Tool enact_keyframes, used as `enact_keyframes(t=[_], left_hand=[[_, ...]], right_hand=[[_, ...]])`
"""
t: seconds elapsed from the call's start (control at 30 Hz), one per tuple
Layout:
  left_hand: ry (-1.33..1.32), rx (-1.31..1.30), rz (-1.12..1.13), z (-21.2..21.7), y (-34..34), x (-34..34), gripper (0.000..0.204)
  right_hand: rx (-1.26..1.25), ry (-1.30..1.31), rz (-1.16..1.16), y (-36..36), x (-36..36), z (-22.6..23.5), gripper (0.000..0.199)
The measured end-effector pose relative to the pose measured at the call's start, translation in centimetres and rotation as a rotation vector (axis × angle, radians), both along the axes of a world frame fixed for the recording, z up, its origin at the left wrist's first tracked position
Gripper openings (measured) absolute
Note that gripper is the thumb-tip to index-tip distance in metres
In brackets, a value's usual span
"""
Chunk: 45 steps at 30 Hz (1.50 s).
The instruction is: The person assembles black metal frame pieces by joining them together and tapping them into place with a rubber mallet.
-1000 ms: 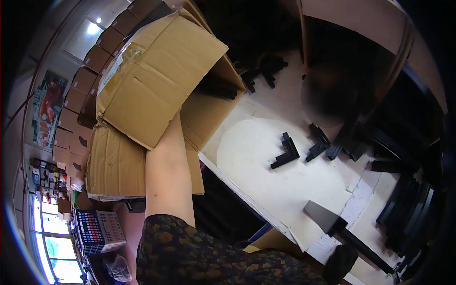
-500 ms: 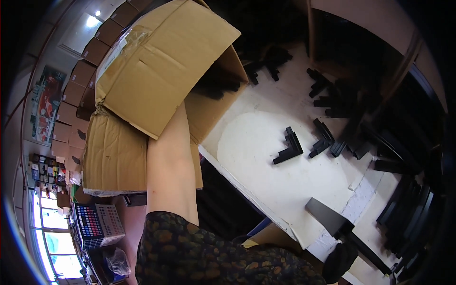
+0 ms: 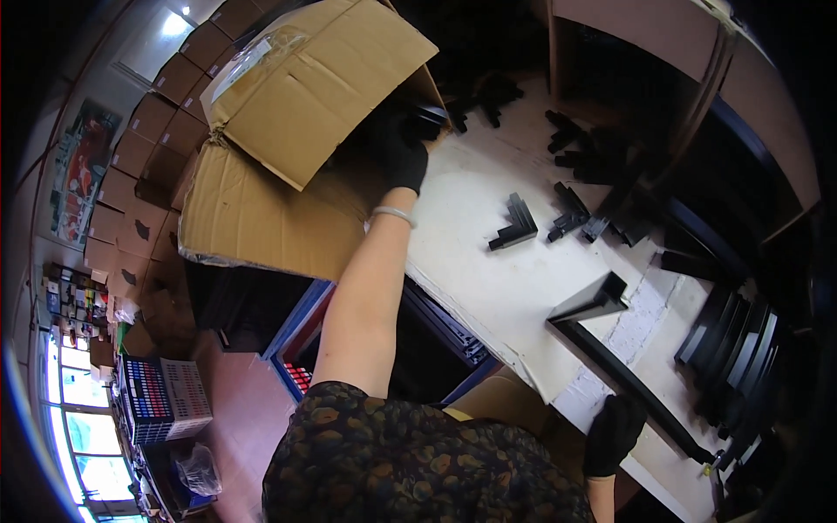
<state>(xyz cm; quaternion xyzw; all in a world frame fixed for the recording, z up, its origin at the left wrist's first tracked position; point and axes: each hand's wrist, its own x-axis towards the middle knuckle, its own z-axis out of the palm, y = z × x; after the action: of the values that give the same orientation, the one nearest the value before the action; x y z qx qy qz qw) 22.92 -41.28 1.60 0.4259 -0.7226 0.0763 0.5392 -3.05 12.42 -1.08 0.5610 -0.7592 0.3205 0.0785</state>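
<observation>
My left hand, in a black glove, reaches into the mouth of an open cardboard box. Its fingers are closed around a black piece with a shiny edge; shadow hides most of that piece. At the lower right, my right hand, also gloved in black, grips the side of a long black L-shaped bar lying over the white tabletop. The right fingers are dark and partly hidden. Between the hands lies a stepped black corner piece, with a second corner piece beside it.
More black pieces lie heaped at the far right of the table. Several long black bars are stacked at the right edge. Below the box stands a blue-edged crate. Cartons are piled along the left.
My left hand has drawn back from deep inside the box toward its right edge, so the glove now shows. The L-shaped bar has turned beside my right hand. The view has shifted.
</observation>
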Motion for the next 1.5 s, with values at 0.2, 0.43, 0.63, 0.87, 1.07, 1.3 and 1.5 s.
enact_keyframes(t=[0.2, 0.43, 0.63, 0.87, 1.07, 1.3, 1.5], left_hand=[[-0.006, 0.238, -0.205, -3.9, 8.5, -4.2, 0.047], [0.260, 0.640, -0.150, -0.6, 17.1, -5.1, 0.050], [0.347, 0.809, -0.190, -1.4, 17.1, -2.7, 0.062], [0.518, 0.804, -0.227, -1.4, 16.3, -0.2, 0.046], [0.998, 0.600, -0.668, 3.6, 22.3, 0.6, 0.030], [0.878, 0.441, -0.912, 11.7, 33.5, 1.0, 0.034], [0.294, 0.995, -0.988, 11.9, 40.3, -4.2, 0.030]], right_hand=[[-0.038, -0.024, 0.009, 0.2, -0.1, 0.6, 0.024], [-0.082, -0.019, 0.045, 0.3, -0.1, 0.8, 0.022], [-0.079, -0.023, 0.079, 0.7, -0.1, 0.8, 0.024], [-0.116, 0.011, 0.138, 0.8, -0.1, 1.1, 0.024], [-0.113, -0.006, 0.143, 1.3, -0.6, 0.8, 0.025], [-0.208, -0.584, 0.060, 3.1, -0.9, 1.4, 0.026], [-0.526, -1.492, 0.368, 2.8, 0.2, 8.2, 0.068]])
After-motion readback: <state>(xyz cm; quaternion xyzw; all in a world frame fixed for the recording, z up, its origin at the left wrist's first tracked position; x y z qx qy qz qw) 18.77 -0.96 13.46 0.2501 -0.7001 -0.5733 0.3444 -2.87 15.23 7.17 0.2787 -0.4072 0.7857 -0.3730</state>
